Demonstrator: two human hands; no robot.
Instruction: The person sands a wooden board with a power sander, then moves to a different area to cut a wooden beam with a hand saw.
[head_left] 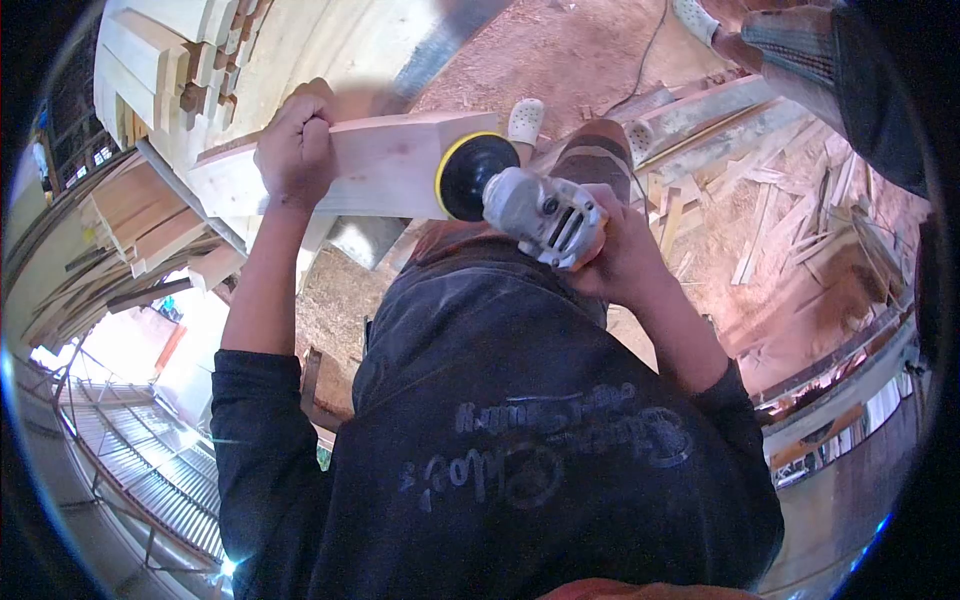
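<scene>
My left hand point(296, 146) is closed over a pale wooden board point(385, 165), with the fingers curled at its upper edge. The board stands on its long edge in front of my lap, its broad face turned toward me. In my right hand point(625, 250) is an angle grinder point(545, 215) with a grey metal head; its body is mostly hidden by the hand. A round black sanding pad point(478, 177) with a yellow rim is fitted to the grinder. The pad's rim overlaps the right end of the board's face.
Stacked cut timber point(165, 60) stands at the upper left, beside a wide wooden surface point(330, 45). More boards point(140, 215) lie to the left. Wood offcuts point(765, 220) and sawdust cover the floor at right. Another person's leg point(800, 45) shows at the upper right, near a cable point(655, 50).
</scene>
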